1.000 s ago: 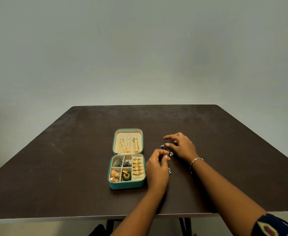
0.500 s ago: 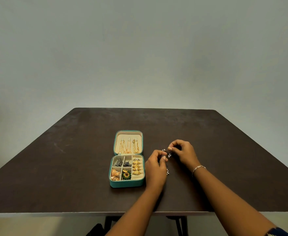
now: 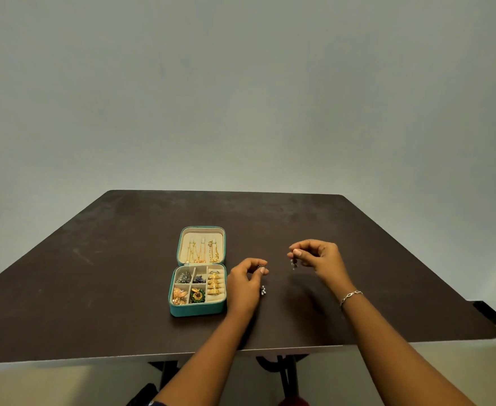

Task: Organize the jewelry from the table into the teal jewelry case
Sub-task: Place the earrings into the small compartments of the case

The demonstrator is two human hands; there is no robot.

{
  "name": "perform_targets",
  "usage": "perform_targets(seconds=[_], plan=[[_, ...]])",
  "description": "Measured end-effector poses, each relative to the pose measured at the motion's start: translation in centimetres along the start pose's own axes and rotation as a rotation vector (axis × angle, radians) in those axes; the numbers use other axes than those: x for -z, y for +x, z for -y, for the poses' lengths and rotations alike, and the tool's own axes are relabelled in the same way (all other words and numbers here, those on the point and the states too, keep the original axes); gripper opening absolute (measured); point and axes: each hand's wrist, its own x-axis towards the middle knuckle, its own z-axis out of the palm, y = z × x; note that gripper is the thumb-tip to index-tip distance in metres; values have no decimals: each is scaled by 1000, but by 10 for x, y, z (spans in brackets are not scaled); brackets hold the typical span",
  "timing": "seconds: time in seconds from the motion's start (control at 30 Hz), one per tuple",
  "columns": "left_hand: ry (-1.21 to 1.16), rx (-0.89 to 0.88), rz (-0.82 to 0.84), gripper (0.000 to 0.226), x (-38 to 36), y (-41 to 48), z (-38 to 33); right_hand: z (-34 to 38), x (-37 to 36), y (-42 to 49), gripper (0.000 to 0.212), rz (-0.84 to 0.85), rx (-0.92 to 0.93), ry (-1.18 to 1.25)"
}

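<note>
Left hand [image 3: 245,284] and right hand [image 3: 321,259] apart, fingers [image 3: 298,253] curled into pinches.

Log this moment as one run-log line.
left hand: pinches dark piece | right hand: pinches dangling beaded piece | jewelry case: open on table | status: both pieces not yet in case

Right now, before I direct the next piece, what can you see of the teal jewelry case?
The teal jewelry case lies open on the dark table, square with rounded corners, cream-lined. Its lid is swung back, with gold chains hung inside. The base holds gold rings in its right column and four small compartments with silver, blue, gold and green pieces. The left hand sits just beside its right wall; contact cannot be told.
</note>
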Motion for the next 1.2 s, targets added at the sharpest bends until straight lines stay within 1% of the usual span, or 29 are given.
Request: perform_targets(seconds=[0.17,0.3,0.4,0.63,0.87,1.0,1.2], plan=[[-43,-30,72,21,4,-4,-10,25,16,-10,15,49,33,-74],[-153,-63,196,23,14,-5,-34,42,27,-14,16,53,29,-88],[-156,-73,292,21,29,-3,-54,53,32,-15,12,72,5,-40],[-206,50,386,19,77,-11,-78,79,36,-19,7,80,-32,26],[-288,166,368,16,121,-20,-81,102,20,-33,7,125,-27,57],[-357,188,364,18,141,-19,-84,110,3,-38,8,173,-42,58],[-352,158,374,23,166,-8,-103,109,-26,-48,9,236,-54,52]])
